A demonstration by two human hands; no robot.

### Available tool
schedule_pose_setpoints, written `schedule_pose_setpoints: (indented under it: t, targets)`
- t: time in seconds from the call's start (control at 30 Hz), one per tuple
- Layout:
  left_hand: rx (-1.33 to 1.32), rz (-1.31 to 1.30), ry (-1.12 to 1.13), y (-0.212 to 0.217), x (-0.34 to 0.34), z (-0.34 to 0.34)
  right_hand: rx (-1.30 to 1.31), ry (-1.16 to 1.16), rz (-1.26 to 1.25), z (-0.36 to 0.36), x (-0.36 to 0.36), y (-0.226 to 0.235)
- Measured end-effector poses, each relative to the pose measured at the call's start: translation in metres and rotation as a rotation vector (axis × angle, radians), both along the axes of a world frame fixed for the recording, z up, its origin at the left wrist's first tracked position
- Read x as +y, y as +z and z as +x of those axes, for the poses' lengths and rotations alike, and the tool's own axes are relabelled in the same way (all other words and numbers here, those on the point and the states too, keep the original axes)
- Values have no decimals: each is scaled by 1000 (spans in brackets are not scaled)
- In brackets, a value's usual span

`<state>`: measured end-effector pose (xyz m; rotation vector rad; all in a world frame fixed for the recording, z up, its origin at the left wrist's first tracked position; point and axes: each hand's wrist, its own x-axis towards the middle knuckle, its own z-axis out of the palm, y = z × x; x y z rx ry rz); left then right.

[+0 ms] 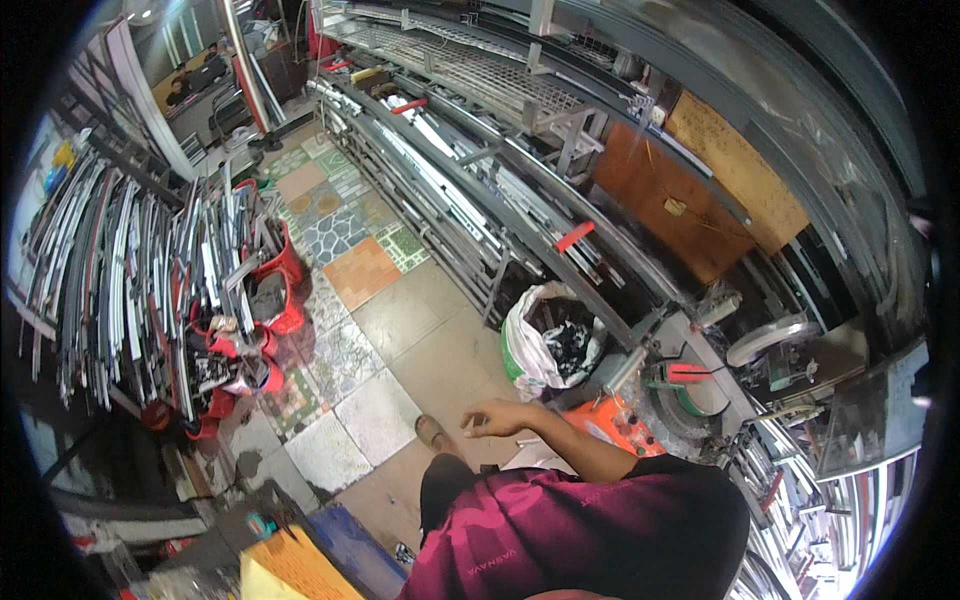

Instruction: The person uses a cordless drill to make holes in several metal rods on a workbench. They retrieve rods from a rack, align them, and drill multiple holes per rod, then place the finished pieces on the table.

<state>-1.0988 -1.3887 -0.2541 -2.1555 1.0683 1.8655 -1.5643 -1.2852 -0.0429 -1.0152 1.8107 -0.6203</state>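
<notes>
My right hand (pixel 495 418) hangs in front of my body, above the floor tiles (pixel 390 420) and just beyond my sandalled foot (pixel 432 432). Its fingers are loosely bent and apart, and nothing shows between them. The bare forearm runs back to a dark sleeve. Close to this hand, on its far right side, stands a white and green sack (pixel 528 345) with dark scraps inside. An orange machine (pixel 610 425) is right of the forearm. My left hand does not appear in the picture.
Long metal profiles (pixel 120 270) lean along the left, beside red buckets (pixel 285 305). A rack of profiles (pixel 430 165) runs along the right of the tiled walkway. More profiles (pixel 800 530) lie at lower right. A yellow-orange sheet (pixel 290 565) sits at lower left.
</notes>
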Motion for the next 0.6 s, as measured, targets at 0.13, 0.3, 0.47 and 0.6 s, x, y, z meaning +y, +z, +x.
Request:
schedule_pose_setpoints:
  t: [0.13, 0.3, 0.47, 0.6]
  targets:
    - [108, -85, -3, -6, -149, -106, 39, -100, -248, -118, -101, 47]
    - [315, -411, -23, 13, -377, -298, 466, -313, -575, -291, -207, 145]
    - [507, -637, -140, 44, -529, -441, 763, -583, -738, -467, -278, 250]
    - [335, -616, -196, 36, -551, -500, 957, -863, -601, -618, -309, 336]
